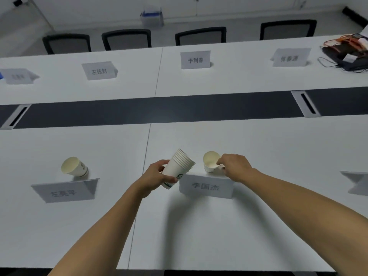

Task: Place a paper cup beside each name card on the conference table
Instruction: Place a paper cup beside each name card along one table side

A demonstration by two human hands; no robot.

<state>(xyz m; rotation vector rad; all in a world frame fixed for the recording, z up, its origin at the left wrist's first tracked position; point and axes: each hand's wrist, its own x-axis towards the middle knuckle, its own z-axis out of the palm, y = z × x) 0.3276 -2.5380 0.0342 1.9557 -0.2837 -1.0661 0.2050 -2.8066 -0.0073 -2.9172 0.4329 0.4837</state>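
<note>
Right now the right hand (233, 167) is setting a single paper cup (211, 162) down on the worktop (258, 156), just beyond the far edge of the near name card (206, 186) in the middle. Its fingers (220, 162) are clamped on the cup's rim and right wall, and the cup looks upright, mouth up; whether its base already rests flat I cannot tell, since the card hides the foot. The left hand (157, 176) holds the stack of cups (177, 168), fingers wrapped round its lower part, the stack tilted with its mouths pointing up and to the right, close to the single cup but apart from it.

To finish this step well, I would judge that the cup should be lowered until the base sits square, then the fingers opened straight outward and lifted, not dragged, because an empty paper cup is light and will tip or slide with any sideways pull. The wrist passes right over the card, so it should rise clear of the folded paper. Keeping the stack drawn left avoids knocking the fresh cup.

One placed cup (74, 166) stands behind the left near card (65, 191). The four far cards (195, 59) and the card at the right edge (356, 182) show no cup beside them.
</note>
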